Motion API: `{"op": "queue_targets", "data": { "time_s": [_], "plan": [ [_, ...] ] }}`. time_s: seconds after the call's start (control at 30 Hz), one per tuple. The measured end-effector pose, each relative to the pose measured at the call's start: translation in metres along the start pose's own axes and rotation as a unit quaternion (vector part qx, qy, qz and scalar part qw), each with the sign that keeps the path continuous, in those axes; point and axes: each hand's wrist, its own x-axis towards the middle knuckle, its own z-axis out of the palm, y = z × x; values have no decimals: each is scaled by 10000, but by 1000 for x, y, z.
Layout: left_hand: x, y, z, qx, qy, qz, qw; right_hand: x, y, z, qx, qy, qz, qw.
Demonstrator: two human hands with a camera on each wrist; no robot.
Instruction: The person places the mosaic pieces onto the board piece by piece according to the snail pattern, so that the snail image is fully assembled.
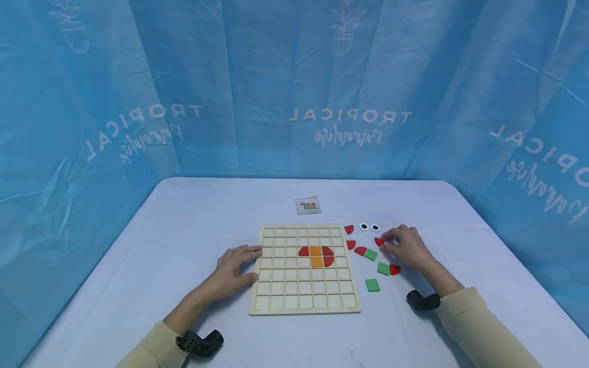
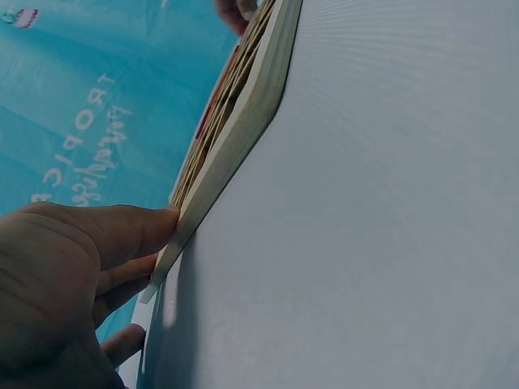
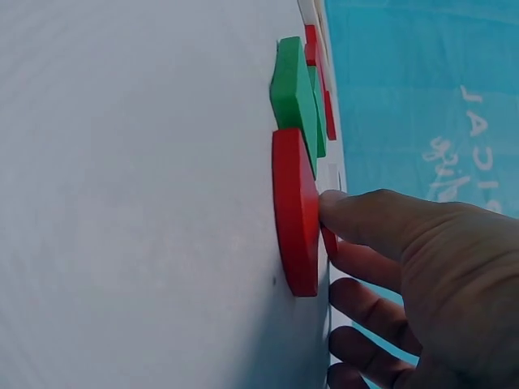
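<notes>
A pale wooden grid board point(image 1: 285, 289) lies flat on the table. In its cells sit two orange squares point(image 1: 316, 261) with red quarter-circle tiles point(image 1: 328, 260) beside them. My left hand point(image 1: 234, 271) rests at the board's left edge, fingers extended; in the left wrist view the thumb point(image 2: 146, 231) touches the rim. Right of the board, my right hand point(image 1: 407, 248) has thumb and index finger at either side of a red quarter-circle tile point(image 1: 379, 241), pinching it close over the table. In the right wrist view another red tile point(image 3: 293, 215) partly covers that spot.
Between board and right hand lie green squares point(image 1: 372, 285), more red quarter-circles point(image 1: 349, 229) and two white-and-black eye pieces point(image 1: 364, 227). A small picture card point(image 1: 308, 205) lies behind the board. Blue printed curtains point(image 1: 276, 143) stand around the white table point(image 1: 207, 214).
</notes>
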Motion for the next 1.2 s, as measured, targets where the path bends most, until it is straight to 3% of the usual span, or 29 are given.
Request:
{"op": "queue_targets", "data": {
  "time_s": [0.63,0.87,1.2],
  "plan": [
    [1,2,1,-6,29,-49,10000,-2,-1,-4,249,169,-143,9994],
    [2,0,0,52,51,-73,9999,-11,-35,-5,498,227,-405,9977],
    [1,1,1,-6,50,-52,10000,-25,-91,20,663,59,-1022,9925]
  ]
}}
